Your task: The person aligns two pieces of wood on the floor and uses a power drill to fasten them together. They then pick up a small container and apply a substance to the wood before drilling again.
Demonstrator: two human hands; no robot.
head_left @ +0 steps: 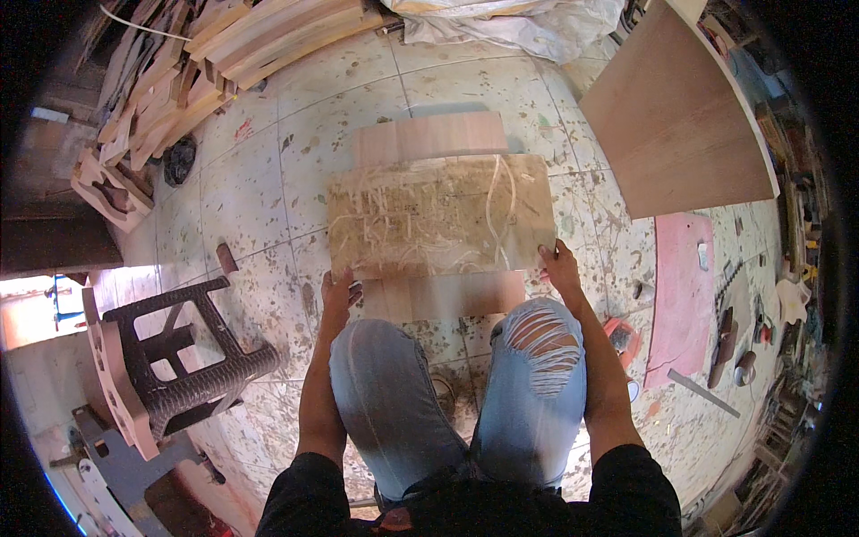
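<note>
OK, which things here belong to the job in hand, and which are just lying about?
Likely in the job:
scratched wooden board, with the left hand and right hand at its near corners
pinkish wood showing beyond its far and near edges; one piece or two, I can't tell

Apparently lying about:
dark stool
stacked timber
large wooden panel
pink sheet
grey flat strip

brown board (429, 219) | rectangular, scuffed, scrawled with pale lines | long sides running left to right | just above the frame's middle
</note>
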